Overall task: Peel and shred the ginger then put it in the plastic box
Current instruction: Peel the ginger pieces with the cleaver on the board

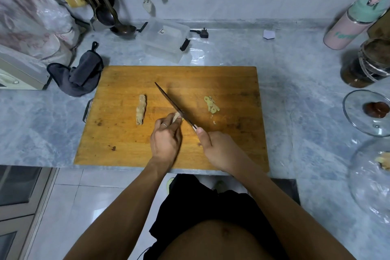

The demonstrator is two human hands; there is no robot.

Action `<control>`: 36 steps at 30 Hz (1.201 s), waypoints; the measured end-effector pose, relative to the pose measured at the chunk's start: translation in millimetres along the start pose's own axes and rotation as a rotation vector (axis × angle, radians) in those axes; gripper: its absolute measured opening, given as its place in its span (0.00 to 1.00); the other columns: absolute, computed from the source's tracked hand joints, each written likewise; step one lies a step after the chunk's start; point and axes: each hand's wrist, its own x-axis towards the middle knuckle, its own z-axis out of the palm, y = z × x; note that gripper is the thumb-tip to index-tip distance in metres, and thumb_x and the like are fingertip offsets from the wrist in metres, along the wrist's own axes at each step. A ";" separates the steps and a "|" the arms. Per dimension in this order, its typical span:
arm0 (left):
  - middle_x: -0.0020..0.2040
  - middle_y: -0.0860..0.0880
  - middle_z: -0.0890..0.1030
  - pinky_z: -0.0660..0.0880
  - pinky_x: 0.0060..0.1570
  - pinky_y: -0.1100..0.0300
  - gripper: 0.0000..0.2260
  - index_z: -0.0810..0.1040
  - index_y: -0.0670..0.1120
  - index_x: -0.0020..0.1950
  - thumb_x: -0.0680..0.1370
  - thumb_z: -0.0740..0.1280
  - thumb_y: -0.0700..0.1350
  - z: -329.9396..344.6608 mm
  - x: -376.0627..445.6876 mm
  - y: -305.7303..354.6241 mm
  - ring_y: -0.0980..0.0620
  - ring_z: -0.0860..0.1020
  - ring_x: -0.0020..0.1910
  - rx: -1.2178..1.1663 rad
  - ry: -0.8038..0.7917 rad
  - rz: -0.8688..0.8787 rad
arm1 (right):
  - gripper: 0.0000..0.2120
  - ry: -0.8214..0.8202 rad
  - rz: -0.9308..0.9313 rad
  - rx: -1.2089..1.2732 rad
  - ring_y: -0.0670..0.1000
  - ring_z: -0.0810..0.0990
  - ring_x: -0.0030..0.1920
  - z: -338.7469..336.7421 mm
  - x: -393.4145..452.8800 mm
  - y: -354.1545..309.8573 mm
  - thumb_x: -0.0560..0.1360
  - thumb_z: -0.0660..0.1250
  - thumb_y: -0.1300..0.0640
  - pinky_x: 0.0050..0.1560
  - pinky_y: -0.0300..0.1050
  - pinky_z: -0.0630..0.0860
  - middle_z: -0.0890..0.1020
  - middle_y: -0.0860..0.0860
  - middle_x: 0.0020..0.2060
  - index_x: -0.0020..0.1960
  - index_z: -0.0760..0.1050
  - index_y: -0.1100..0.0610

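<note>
Ginger, a small pale stub point(175, 116), is pinched under my left hand point(165, 139) while my right hand point(219, 149) grips the dark-bladed knife point(175, 106); I judge a slip could nick those fingertips.

Head-worn camera looks steeply down, close over the cutting board point(126, 154)
</note>
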 end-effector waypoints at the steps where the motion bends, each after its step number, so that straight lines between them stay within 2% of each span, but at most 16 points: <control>1: 0.59 0.47 0.83 0.78 0.36 0.55 0.11 0.85 0.45 0.56 0.75 0.72 0.37 1.0 -0.5 -0.5 0.51 0.71 0.55 -0.003 0.014 0.012 | 0.35 -0.002 0.002 -0.008 0.57 0.81 0.47 1.4 1.8 -0.8 0.84 0.43 0.40 0.52 0.51 0.76 0.83 0.58 0.42 0.44 0.79 0.63; 3: 0.58 0.47 0.83 0.77 0.34 0.55 0.10 0.85 0.44 0.54 0.74 0.73 0.36 3.4 -1.4 -1.5 0.51 0.71 0.54 -0.004 0.037 0.031 | 0.33 0.009 -0.003 -0.030 0.58 0.79 0.45 4.4 5.7 -4.5 0.84 0.44 0.41 0.48 0.50 0.74 0.81 0.58 0.38 0.37 0.75 0.61; 5: 0.57 0.47 0.84 0.77 0.33 0.56 0.11 0.86 0.44 0.53 0.73 0.74 0.34 4.9 -1.5 -1.6 0.50 0.71 0.54 -0.002 0.059 0.041 | 0.32 0.014 0.007 -0.039 0.59 0.78 0.45 7.6 11.3 -6.8 0.84 0.44 0.41 0.47 0.50 0.73 0.79 0.59 0.37 0.35 0.71 0.59; 8: 0.57 0.47 0.84 0.76 0.33 0.58 0.12 0.86 0.44 0.53 0.71 0.74 0.33 6.7 -1.5 -2.9 0.51 0.72 0.52 -0.005 0.075 0.053 | 0.33 0.017 0.025 -0.022 0.58 0.78 0.44 10.8 18.2 -3.0 0.84 0.43 0.41 0.45 0.49 0.72 0.79 0.58 0.36 0.35 0.72 0.60; 13: 0.58 0.47 0.84 0.75 0.39 0.60 0.14 0.86 0.44 0.54 0.72 0.72 0.32 7.9 -3.0 -5.4 0.50 0.73 0.53 -0.045 0.083 0.022 | 0.30 0.014 0.023 -0.031 0.57 0.75 0.47 16.3 17.0 2.3 0.84 0.43 0.40 0.49 0.49 0.70 0.76 0.53 0.36 0.35 0.70 0.54; 16: 0.58 0.48 0.83 0.75 0.44 0.61 0.15 0.85 0.45 0.56 0.73 0.70 0.31 6.7 -3.2 -3.7 0.50 0.74 0.54 -0.102 0.071 -0.042 | 0.33 0.024 0.047 -0.004 0.56 0.77 0.49 13.9 17.9 2.3 0.84 0.42 0.39 0.53 0.49 0.74 0.81 0.55 0.41 0.40 0.76 0.57; 18: 0.59 0.48 0.83 0.77 0.46 0.58 0.16 0.85 0.46 0.57 0.74 0.69 0.32 4.0 -2.0 -3.1 0.48 0.76 0.54 -0.142 0.051 -0.086 | 0.36 0.023 0.084 0.052 0.54 0.81 0.44 7.1 16.1 5.7 0.84 0.42 0.38 0.50 0.48 0.77 0.83 0.54 0.39 0.45 0.80 0.60; 20: 0.59 0.48 0.83 0.78 0.48 0.56 0.16 0.85 0.47 0.58 0.75 0.68 0.33 0.1 -0.4 -2.4 0.46 0.77 0.54 -0.172 0.026 -0.124 | 0.36 0.033 0.099 0.075 0.52 0.80 0.37 -0.8 9.8 11.9 0.84 0.41 0.39 0.42 0.44 0.74 0.81 0.54 0.35 0.44 0.80 0.61; 22: 0.60 0.49 0.83 0.79 0.50 0.55 0.16 0.85 0.47 0.58 0.75 0.68 0.33 -2.7 1.1 -3.3 0.46 0.77 0.56 -0.184 -0.007 -0.143 | 0.36 0.065 0.111 0.076 0.52 0.79 0.37 -8.6 2.2 20.4 0.84 0.40 0.40 0.40 0.44 0.72 0.82 0.57 0.37 0.45 0.80 0.61; 24: 0.61 0.49 0.82 0.78 0.51 0.55 0.16 0.84 0.48 0.59 0.75 0.68 0.34 -3.6 1.6 -5.3 0.46 0.77 0.57 -0.191 -0.030 -0.151 | 0.35 0.093 0.131 0.072 0.53 0.78 0.34 -15.5 -4.0 26.7 0.84 0.40 0.40 0.38 0.44 0.72 0.80 0.57 0.34 0.41 0.76 0.60; 27: 0.62 0.49 0.82 0.76 0.54 0.58 0.15 0.84 0.49 0.60 0.76 0.68 0.35 -5.7 3.0 -6.8 0.47 0.76 0.58 -0.203 -0.070 -0.160 | 0.31 0.119 0.127 0.127 0.51 0.72 0.26 -21.2 -8.7 25.7 0.83 0.41 0.39 0.33 0.43 0.70 0.72 0.53 0.27 0.33 0.67 0.55; 31: 0.63 0.52 0.81 0.71 0.54 0.63 0.14 0.83 0.51 0.61 0.78 0.68 0.39 -13.3 8.6 -8.4 0.47 0.76 0.59 -0.162 -0.153 -0.146 | 0.32 0.085 0.118 0.210 0.54 0.73 0.28 -11.6 -6.1 13.1 0.82 0.42 0.35 0.31 0.44 0.71 0.72 0.54 0.27 0.34 0.68 0.56; 34: 0.64 0.52 0.80 0.73 0.55 0.60 0.15 0.83 0.51 0.62 0.78 0.67 0.39 -18.5 13.2 -10.8 0.46 0.76 0.60 -0.136 -0.190 -0.111 | 0.30 0.080 0.126 0.249 0.50 0.73 0.25 0.5 -4.4 9.8 0.82 0.43 0.35 0.28 0.41 0.71 0.72 0.46 0.24 0.33 0.69 0.52; 36: 0.64 0.52 0.80 0.74 0.55 0.57 0.15 0.82 0.51 0.62 0.78 0.66 0.39 -20.7 14.5 -12.8 0.45 0.76 0.61 -0.135 -0.201 -0.089 | 0.30 0.116 0.107 0.250 0.50 0.73 0.26 3.3 -5.6 12.6 0.83 0.43 0.37 0.30 0.41 0.69 0.72 0.45 0.24 0.32 0.68 0.51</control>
